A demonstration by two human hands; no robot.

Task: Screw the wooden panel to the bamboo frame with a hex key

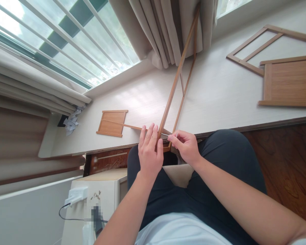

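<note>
A long wooden frame [172, 90] stands tilted on the pale ledge, its lower end near my knees and its top against the curtain. My left hand [150, 149] lies against the left side of the frame's lower end, fingers stretched out. A thin wooden piece [132, 127] runs left from that end. On the right, my right hand [185, 144] is closed on a small metal tool [165, 134], whose tip points at the frame beside my left hand. The exact contact of the tip is too small to tell.
A small wooden panel [112, 123] lies on the pale ledge [211, 98] at left. At right lie a larger panel [290, 81] and another wooden frame [252, 59]. A white cabinet [102, 183] with a plug [76, 195] and cable stands at lower left.
</note>
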